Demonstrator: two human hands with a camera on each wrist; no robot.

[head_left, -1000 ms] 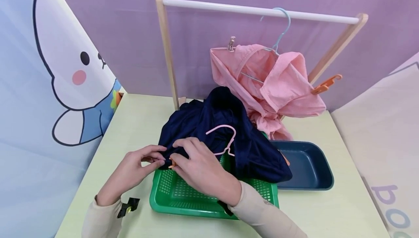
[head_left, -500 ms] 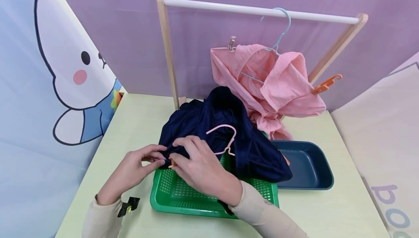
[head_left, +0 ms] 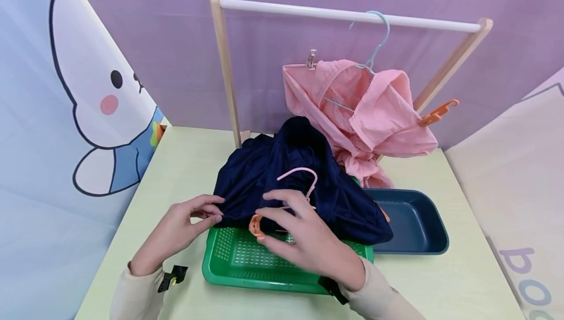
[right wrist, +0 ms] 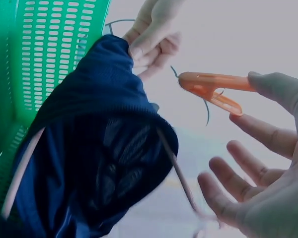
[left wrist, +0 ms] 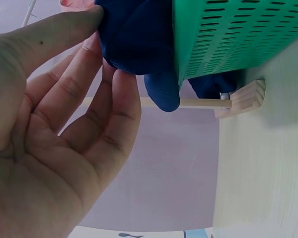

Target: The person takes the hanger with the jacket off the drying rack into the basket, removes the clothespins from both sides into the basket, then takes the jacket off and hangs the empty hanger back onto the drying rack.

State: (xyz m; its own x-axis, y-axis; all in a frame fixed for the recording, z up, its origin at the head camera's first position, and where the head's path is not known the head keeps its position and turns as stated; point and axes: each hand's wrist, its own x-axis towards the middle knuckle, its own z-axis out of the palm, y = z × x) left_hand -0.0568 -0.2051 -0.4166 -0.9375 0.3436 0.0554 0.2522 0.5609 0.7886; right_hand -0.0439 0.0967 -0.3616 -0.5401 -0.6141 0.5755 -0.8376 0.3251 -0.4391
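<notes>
A navy garment [head_left: 251, 178] lies over the back of a green basket [head_left: 246, 282], with the hook of a pink hanger [head_left: 315, 177] rising from its neck opening. At the garment's left end, my left hand [head_left: 185, 222] pinches the fabric between thumb and fingers; the left wrist view shows the navy cloth [left wrist: 136, 39] at the fingertips. My right hand [head_left: 308, 232] holds an orange clothespin [head_left: 255, 225] between thumb and index finger, apart from the fabric. In the right wrist view the clothespin [right wrist: 208, 84] is tilted, its other fingers spread below.
Behind stands a clothes rack with a white rail [head_left: 308, 8]. A pink garment [head_left: 387, 114] hangs there on a light blue hanger [head_left: 379, 48], with an orange clothespin [head_left: 438, 113] and a metal clip [head_left: 311, 59] on it. A dark blue tub [head_left: 414, 222] sits right of the basket.
My right hand has moved right and slightly toward me with the orange clothespin, away from the garment's left end. The left hand has stayed in place on the fabric.
</notes>
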